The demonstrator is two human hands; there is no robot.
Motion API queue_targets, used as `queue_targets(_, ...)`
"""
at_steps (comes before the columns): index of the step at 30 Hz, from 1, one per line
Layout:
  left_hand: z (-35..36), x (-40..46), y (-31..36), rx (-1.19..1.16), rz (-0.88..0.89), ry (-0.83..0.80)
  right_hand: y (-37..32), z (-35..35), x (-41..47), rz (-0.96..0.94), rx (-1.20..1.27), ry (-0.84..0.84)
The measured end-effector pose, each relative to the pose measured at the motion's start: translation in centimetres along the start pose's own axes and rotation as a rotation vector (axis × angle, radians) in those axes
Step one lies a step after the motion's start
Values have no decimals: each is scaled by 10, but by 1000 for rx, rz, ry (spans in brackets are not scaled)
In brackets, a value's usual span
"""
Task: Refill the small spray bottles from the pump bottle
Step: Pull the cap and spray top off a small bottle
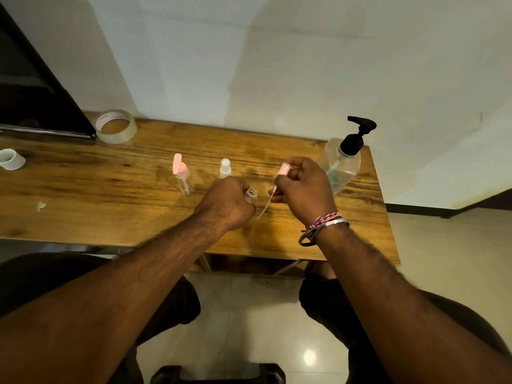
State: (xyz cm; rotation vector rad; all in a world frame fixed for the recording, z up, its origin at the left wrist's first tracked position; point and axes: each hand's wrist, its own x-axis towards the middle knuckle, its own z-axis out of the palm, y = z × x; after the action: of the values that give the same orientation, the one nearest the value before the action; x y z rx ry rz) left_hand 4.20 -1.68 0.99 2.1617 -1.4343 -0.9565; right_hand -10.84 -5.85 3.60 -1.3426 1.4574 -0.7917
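Observation:
My left hand [225,202] grips a small clear bottle [251,195] at the table's middle; its threaded neck is uncovered and points right. My right hand [303,187] pinches a pink spray head [284,169] lifted off that bottle, with its thin dip tube [266,203] hanging down to the left. A clear bottle with a pink flip cap [182,176] stands upright further left. Just behind my left hand stands a bottle with a white spray cap [225,168]. The large clear pump bottle [343,162], black pump on top, stands at the back right with liquid low inside.
The wooden table [110,189] runs along a white wall. A roll of clear tape [115,126] lies at the back left beside a dark panel [33,92]. A small white ring-shaped object [11,159] sits at the far left edge. My knees are below the table.

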Motion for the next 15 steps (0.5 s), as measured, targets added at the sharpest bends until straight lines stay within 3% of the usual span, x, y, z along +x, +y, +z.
queue_targets(6, 5, 0, -1, -66, 23, 30, 32, 17, 3, 177, -157, -49)
queue_targets(15, 15, 6, -9, -109, 37, 63, 59, 36, -3, 196, -358, -56)
